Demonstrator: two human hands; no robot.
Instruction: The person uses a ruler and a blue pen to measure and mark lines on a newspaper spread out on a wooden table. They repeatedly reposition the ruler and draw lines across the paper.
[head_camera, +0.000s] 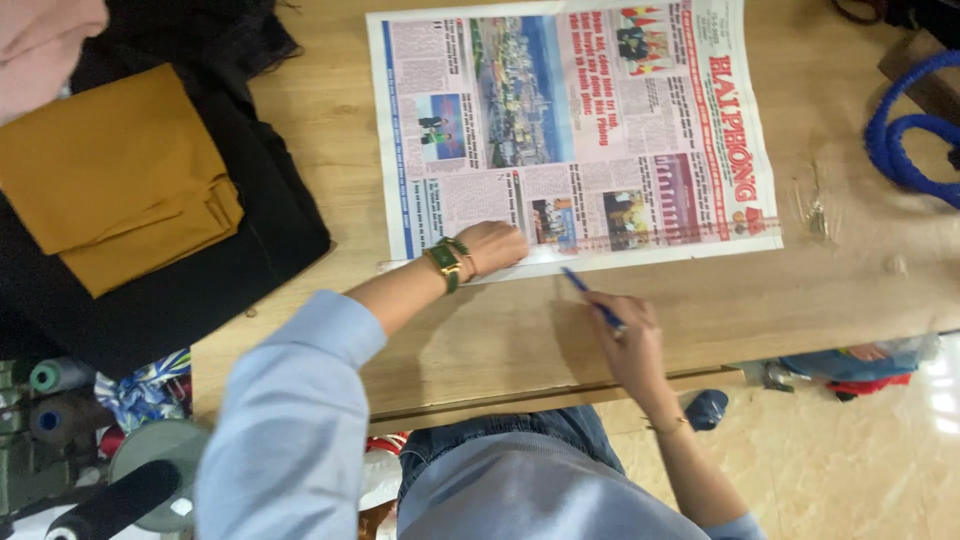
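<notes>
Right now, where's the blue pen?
In the head view, the blue pen is in the right hand, its tip at the near edge of the newspaper, just right of the left hand.

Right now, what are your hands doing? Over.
Left hand flat on newspaper edge. Right hand grips blue pen, tip near the paper's edge. Nothing between them.

Left hand (492, 247), green wristwatch (445, 261) at the wrist, pressed flat on the near edge of a newspaper (575, 130) spread across a wooden table (800, 290). Right hand (630, 335) gripping a blue pen (590, 297), tip close to the paper's lower border. Folded mustard cloth (115, 180) lying on black fabric (200, 290) at the left, blue rope (905, 135) at the far right.
</notes>
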